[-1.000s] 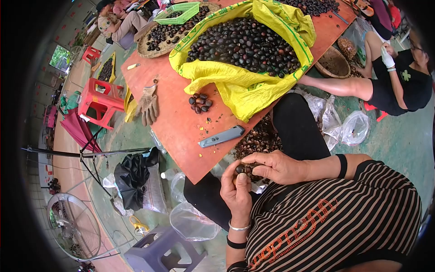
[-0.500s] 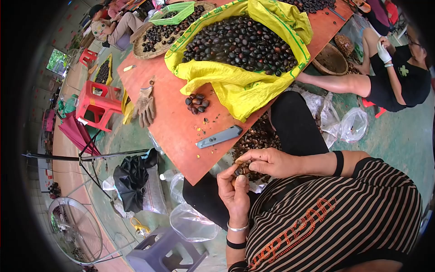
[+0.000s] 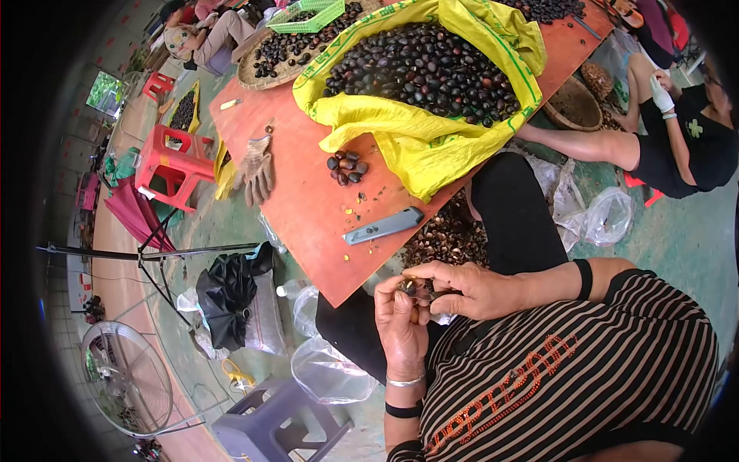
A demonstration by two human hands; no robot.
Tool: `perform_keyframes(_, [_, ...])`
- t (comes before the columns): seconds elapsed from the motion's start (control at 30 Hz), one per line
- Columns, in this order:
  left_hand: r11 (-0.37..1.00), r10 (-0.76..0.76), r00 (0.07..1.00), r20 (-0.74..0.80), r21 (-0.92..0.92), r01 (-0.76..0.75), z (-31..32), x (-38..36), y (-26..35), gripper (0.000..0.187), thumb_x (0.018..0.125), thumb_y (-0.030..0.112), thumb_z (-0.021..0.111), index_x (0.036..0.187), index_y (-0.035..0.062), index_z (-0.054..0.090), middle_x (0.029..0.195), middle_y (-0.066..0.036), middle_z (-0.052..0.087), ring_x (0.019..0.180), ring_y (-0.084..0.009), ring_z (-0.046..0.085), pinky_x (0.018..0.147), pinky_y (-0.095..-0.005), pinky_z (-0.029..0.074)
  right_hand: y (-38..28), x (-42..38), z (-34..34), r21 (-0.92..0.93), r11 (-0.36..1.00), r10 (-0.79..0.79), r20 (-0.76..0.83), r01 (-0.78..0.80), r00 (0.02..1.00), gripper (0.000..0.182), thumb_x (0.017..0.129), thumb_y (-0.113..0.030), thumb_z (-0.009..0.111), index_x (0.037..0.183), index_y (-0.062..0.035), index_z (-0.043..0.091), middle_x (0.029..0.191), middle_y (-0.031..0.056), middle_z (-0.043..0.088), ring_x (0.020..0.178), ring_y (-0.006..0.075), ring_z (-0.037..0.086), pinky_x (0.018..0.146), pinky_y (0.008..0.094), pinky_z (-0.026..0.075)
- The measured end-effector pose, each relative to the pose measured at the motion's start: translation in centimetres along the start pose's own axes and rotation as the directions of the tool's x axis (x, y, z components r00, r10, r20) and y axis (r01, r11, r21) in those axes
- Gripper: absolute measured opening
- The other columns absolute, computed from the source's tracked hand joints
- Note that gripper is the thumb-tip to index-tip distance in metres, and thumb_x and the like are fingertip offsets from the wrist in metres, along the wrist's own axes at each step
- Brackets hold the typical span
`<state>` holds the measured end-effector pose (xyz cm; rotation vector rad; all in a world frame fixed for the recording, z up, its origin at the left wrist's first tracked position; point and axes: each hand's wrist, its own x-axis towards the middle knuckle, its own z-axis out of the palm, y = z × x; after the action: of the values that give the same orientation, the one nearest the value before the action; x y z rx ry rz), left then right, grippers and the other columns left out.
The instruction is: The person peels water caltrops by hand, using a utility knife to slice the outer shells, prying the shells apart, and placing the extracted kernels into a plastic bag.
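In front of my striped shirt, both hands meet around one small dark nut (image 3: 410, 286), which shows a pale yellowish patch. My left hand (image 3: 402, 327), with a silver bracelet on its wrist, pinches the nut between thumb and fingers. The fingers of my right hand (image 3: 481, 291) close on its other side, with dark bits between thumb and forefinger; any tool there is hidden. Under the hands lies a heap of brown shells (image 3: 446, 240). On the reddish board (image 3: 308, 231) nearby rest a grey-blue utility knife (image 3: 383, 225) and a small cluster of dark nuts (image 3: 347, 167).
A yellow sack (image 3: 419, 165) full of dark nuts stands on the board, beside a work glove (image 3: 255, 169) and a woven tray (image 3: 265, 77). A red stool (image 3: 175, 165), grey stool (image 3: 281, 427) and fan (image 3: 127, 377) stand left. A co-worker (image 3: 681, 131) sits at the right.
My hands have turned the nut and drawn closer together around it, and a pale patch shows on it. The whole view has shifted slightly.
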<state>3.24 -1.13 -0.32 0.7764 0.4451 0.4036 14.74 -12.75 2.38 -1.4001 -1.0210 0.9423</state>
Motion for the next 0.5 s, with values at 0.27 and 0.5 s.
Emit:
perform_keyframes(0.27, [0.997,0.047,0.999,-0.016,0.054,-0.046,-0.5,0.0,-0.4,0.022,0.092,0.019,0.056,0.108,0.0048,0.050,0.089,-0.007,0.059,0.065,-0.0084,0.049,0.049,-0.0174,0.036,2.6,0.8,0.0,0.375,0.918,0.101,0.094,-0.129,0.991,0.040,0.096,-0.021,0.044,0.133,-0.0041,0.039,0.085,0.0010,0.061,0.061,0.0051,0.048,0.054,0.0212,0.042])
perform_keyframes(0.5, [0.998,0.052,0.998,-0.034,0.033,-0.051,-0.4,0.0,-0.1,0.020,0.091,0.018,0.057,0.103,0.0044,0.048,0.090,-0.009,0.061,0.064,-0.0095,0.052,0.048,-0.0175,0.037,1.2,0.3,0.3,0.329,0.935,0.127,0.032,-0.130,0.991,0.043,0.097,-0.021,0.043,0.136,-0.0026,0.036,0.075,-0.0015,0.052,0.063,0.0043,0.045,0.056,0.0192,0.040])
